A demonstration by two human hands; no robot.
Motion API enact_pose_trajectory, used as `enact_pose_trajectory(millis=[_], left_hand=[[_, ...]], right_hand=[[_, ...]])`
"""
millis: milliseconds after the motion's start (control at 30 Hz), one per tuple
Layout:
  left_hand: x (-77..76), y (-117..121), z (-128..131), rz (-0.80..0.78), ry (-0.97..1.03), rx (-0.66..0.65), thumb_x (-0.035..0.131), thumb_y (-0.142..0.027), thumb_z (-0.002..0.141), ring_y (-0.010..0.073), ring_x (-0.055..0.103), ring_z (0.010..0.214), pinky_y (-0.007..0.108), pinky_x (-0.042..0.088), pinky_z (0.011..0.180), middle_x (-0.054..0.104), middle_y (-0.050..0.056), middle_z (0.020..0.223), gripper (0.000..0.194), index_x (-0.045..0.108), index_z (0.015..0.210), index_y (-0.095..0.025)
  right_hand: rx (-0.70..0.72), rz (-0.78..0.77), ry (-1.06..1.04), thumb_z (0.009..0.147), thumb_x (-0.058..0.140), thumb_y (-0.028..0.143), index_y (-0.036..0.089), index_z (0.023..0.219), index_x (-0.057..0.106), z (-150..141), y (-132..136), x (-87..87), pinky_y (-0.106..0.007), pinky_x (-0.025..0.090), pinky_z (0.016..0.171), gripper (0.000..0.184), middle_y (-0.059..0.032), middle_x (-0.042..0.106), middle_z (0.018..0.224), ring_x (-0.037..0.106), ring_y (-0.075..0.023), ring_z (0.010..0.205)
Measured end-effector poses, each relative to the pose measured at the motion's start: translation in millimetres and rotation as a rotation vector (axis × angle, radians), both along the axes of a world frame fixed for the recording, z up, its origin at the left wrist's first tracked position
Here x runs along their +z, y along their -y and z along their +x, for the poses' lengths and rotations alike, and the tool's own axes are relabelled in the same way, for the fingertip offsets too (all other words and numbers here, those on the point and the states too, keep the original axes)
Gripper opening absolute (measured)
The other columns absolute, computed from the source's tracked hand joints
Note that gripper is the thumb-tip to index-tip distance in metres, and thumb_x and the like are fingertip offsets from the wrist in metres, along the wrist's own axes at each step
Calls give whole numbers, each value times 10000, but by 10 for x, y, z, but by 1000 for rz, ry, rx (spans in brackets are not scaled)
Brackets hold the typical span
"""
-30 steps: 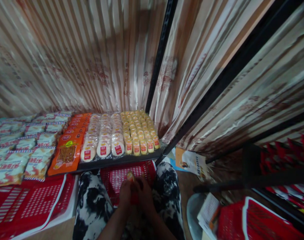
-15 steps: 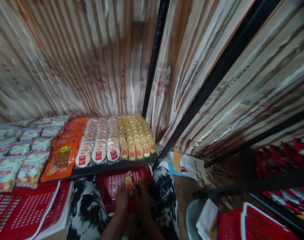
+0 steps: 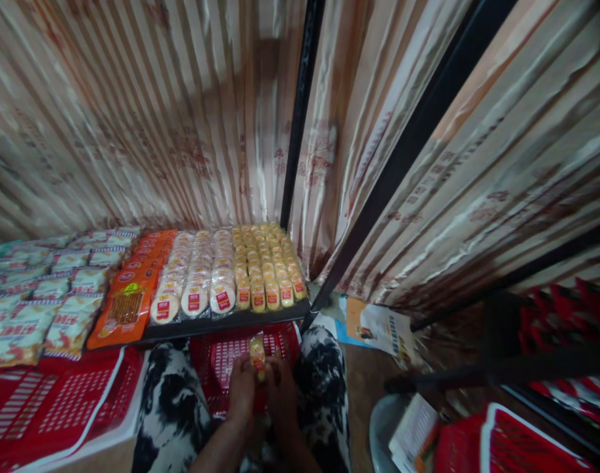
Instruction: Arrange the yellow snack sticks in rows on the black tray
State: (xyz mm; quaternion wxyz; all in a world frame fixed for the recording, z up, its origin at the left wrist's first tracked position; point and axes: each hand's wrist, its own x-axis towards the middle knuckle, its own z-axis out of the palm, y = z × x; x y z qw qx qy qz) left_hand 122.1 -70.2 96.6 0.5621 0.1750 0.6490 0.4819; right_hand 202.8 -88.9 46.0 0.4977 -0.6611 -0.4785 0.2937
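Observation:
Between my knees, my left hand (image 3: 240,387) and my right hand (image 3: 280,391) are closed together round a small yellow snack packet (image 3: 257,351) with a red label, held upright. Under them sits a red plastic basket (image 3: 230,348). Just beyond, a low dark shelf (image 3: 221,323) carries rows of the same yellow packets (image 3: 267,263), round white cakes with red labels (image 3: 201,276), orange packets (image 3: 132,295) and pale bagged snacks (image 3: 38,302).
Black shelf posts (image 3: 294,131) rise at the middle and slant to the right (image 3: 403,164). Striped foil sheeting (image 3: 132,118) lines the back. Red baskets lie at lower left (image 3: 48,407) and lower right (image 3: 501,440). Leaflets (image 3: 378,325) lie on the floor.
My hands have lifted the yellow packet a little higher above the red basket. The view has shifted slightly; the shelf goods look unchanged.

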Motion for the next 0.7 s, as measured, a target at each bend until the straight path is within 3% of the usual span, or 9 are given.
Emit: enact_pose_trajectory(millis=[333,700], left_hand=[[131,-23,14,97,-178,21,497,-167,647,156,609,705,277,479,688,650,40,767,166,576,793,-170],[92,-13,23,250,-275,-25,498,-201,654,190,608,858,331,478,798,645,78,938,277,577,917,-176]], right_hand=[[34,64,-41,820,481,344,215,821,623,-33,-55,232,-319,484,769,192,-42,656,845,610,-191,816],[63,49,-43,826,470,309,215,897,614,-35,-87,328,-343,475,837,187,-52,627,921,599,-191,893]])
